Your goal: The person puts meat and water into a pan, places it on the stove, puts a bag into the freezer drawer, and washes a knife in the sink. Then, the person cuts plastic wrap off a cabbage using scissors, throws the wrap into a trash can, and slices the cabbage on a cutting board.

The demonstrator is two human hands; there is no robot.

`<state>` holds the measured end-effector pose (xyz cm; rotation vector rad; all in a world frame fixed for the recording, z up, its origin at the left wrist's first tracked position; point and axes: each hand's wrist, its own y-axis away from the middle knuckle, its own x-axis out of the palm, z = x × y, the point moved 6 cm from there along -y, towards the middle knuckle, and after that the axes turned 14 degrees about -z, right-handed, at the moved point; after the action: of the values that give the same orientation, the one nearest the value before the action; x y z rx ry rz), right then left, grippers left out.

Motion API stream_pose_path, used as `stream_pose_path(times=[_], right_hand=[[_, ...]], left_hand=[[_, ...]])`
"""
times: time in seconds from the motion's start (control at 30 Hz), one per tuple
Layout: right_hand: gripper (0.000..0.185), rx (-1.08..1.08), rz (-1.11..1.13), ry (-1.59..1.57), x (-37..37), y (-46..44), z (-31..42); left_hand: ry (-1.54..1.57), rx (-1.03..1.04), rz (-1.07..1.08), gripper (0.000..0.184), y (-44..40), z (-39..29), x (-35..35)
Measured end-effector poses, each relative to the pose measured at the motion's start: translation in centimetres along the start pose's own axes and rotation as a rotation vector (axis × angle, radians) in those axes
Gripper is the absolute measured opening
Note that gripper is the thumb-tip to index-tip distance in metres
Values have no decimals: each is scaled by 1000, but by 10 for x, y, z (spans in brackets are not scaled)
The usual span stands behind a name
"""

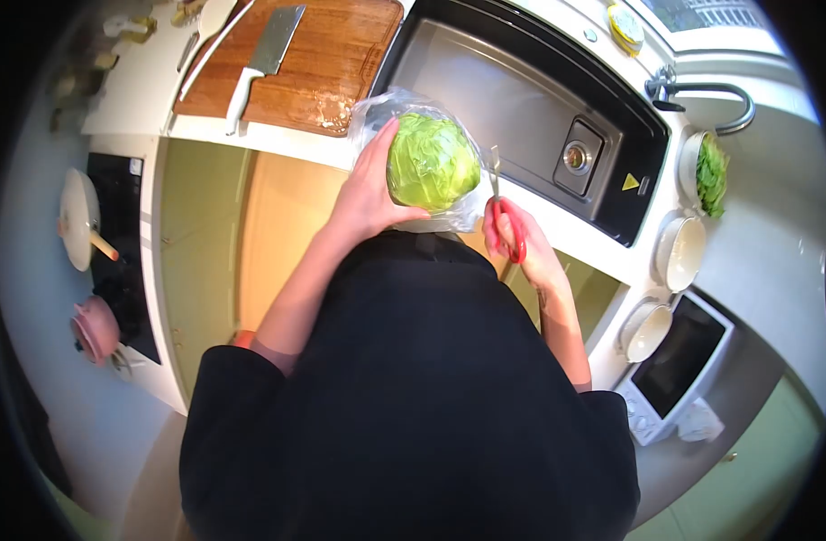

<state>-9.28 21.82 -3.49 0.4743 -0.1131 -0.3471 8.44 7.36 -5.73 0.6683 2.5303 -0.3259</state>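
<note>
A round green cabbage (pixel 433 162) in clear plastic wrap (pixel 404 101) is at the counter's front edge, close to my body. My left hand (pixel 372 185) is wrapped round its left side, thumb along the bottom. To the right of the cabbage, my right hand (pixel 525 239) grips a pair of scissors (pixel 497 203) by the red handles. The metal blades point up toward the sink and sit apart from the cabbage, beside the loose plastic.
A cleaver (pixel 273 45) with a white handle lies on the wooden cutting board (pixel 341 45). Behind the cabbage is a dark sink (pixel 494 72) with a faucet (pixel 719 90). Bowls (pixel 681 252) line the right counter, one with leafy greens (pixel 712 176), near a microwave (pixel 683 361). A pan (pixel 77 216) stands left.
</note>
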Motion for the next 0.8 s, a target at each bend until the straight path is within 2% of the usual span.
stream_pose_path(times=[0.03,0.23,0.63,0.8], right_hand=[[36,135,84,66,0,5,-1],[38,276,171,90,11,12,-3],[37,317,182,88,17,15,-5],[40,270,159,74,18,13,-9]], left_hand=[[4,15,29,128,-1,1,-2],[42,42,67,124,1,2,-6],[33,-5,81,124,-1,6,-5],[42,7,83,124,-2,6,-5]])
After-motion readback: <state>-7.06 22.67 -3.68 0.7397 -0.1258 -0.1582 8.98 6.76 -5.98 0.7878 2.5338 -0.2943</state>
